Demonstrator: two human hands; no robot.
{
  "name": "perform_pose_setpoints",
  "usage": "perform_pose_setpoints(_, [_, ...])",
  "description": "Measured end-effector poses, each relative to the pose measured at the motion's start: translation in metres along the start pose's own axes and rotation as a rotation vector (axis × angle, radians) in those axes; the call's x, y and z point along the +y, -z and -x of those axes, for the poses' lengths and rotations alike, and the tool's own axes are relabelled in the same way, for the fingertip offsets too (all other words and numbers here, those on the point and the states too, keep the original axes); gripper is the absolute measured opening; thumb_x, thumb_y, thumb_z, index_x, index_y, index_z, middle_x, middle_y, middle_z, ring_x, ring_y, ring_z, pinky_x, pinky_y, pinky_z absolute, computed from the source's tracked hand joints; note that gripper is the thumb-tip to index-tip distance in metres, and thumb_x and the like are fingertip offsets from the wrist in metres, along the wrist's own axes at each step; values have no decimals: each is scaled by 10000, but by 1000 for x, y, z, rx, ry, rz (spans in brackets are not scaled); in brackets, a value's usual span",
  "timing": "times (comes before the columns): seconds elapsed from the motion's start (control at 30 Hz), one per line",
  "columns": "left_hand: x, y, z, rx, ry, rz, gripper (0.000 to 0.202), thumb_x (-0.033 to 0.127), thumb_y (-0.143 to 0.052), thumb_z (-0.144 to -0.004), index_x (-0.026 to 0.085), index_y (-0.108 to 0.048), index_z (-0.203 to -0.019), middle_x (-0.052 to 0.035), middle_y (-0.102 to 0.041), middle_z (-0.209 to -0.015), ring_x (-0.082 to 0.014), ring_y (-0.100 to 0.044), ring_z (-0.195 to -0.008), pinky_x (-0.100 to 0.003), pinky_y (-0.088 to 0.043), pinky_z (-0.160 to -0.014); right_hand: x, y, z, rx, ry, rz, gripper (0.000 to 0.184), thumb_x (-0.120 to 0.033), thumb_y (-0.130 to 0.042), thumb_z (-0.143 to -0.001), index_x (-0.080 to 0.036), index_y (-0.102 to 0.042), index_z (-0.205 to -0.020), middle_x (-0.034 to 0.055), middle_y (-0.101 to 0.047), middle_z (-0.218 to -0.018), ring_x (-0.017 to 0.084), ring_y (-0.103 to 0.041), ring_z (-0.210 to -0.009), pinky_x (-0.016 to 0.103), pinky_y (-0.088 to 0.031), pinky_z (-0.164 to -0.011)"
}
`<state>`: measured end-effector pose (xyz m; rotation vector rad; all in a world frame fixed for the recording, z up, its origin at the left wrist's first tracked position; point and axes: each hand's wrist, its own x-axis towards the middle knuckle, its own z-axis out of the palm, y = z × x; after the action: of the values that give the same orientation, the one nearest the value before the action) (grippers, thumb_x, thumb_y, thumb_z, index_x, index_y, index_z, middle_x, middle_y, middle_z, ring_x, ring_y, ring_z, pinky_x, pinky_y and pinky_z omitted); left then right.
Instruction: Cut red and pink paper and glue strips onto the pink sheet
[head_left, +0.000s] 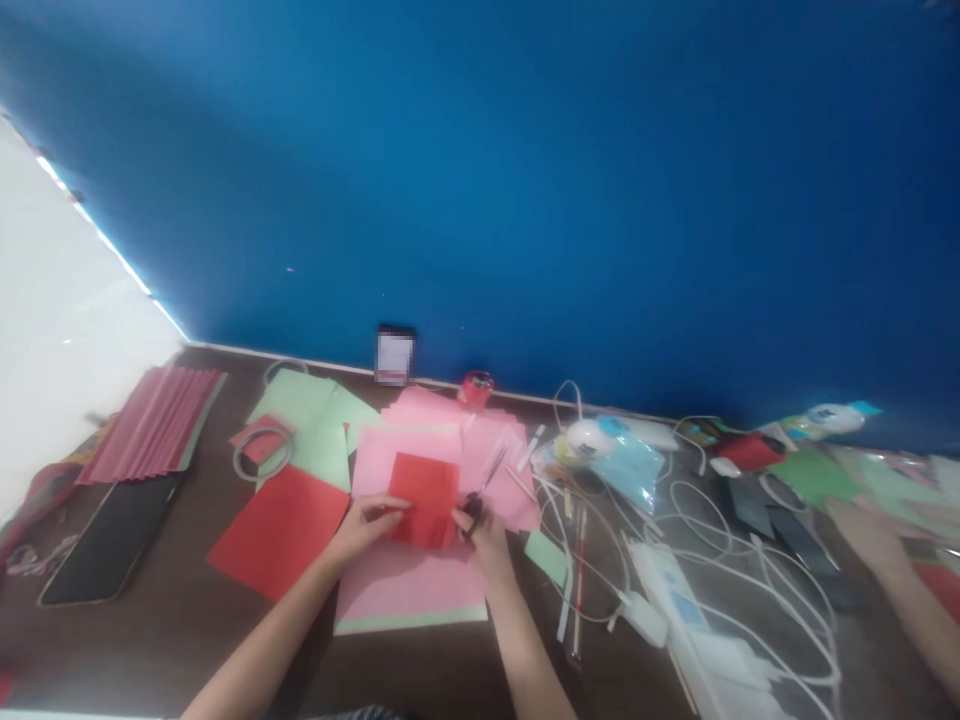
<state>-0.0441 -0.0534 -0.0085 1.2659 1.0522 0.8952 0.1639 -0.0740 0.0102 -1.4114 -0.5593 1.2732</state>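
A square of red paper (424, 495) lies over pink sheets (412, 590) at the middle of the table. My left hand (371, 525) has its thumb and fingers closed on the paper's left edge. Along the right edge is my right hand (484, 535), its fingers wrapped around the dark handles of a pair of scissors (491, 470). The blades point up and away from me, off the red paper. My right fingertips also seem to touch the paper's edge, though blur hides the exact contact. A larger red sheet (283, 530) rests beside my left forearm.
Left are a phone (109, 540), pleated pink paper (150, 425), green sheets (307, 400) and a tape roll (262, 453). Right are pencils (579, 590), a glue bottle (592, 438), tangled white cables and a power strip (667, 600). Another person's hand (862, 530) works at far right.
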Motion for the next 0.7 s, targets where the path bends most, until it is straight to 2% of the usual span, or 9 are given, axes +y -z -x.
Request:
perform_pose_setpoints(0.1, [5, 0, 0, -30, -25, -32, 284, 368, -616, -755, 168, -704, -937, -92, -700, -987, -232, -633, -947, -354, -478, -882, -3, -2, 3, -60, 0, 103, 306, -289, -774, -491, -164, -568, -679, -48, -543, -551, 89, -465, -468, 207, -345, -434])
perform_pose_setpoints(0.3, [4, -5, -1, 38, -68, -210, 255, 326, -621, -751, 184, -700, -948, -72, -699, -989, -213, -634, -943, -338, -468, -907, -1, -8, 3, -131, 66, 245, 248, -297, -732, -570, -155, -589, -714, -6, -599, -658, 135, -538, -615, 247, -417, -575])
perform_pose_setpoints(0.5, [-1, -5, -1, 13, -144, -282, 239, 300, -582, -781, 184, -698, -955, -67, -705, -971, -195, -647, -904, -326, -485, -882, -7, -16, -4, -114, 237, 313, 219, -329, -684, -624, -156, -580, -708, 3, -605, -650, 146, -552, -632, 265, -442, -609])
perform_pose_setpoints(0.7, [-8, -5, -4, 65, -163, -323, 210, 248, -578, -774, 172, -694, -931, -69, -707, -961, -198, -651, -894, -331, -495, -863, -8, -22, -5, -125, 288, 303, 211, -330, -663, -655, -161, -573, -746, 24, -630, -700, 159, -577, -670, 274, -462, -639])
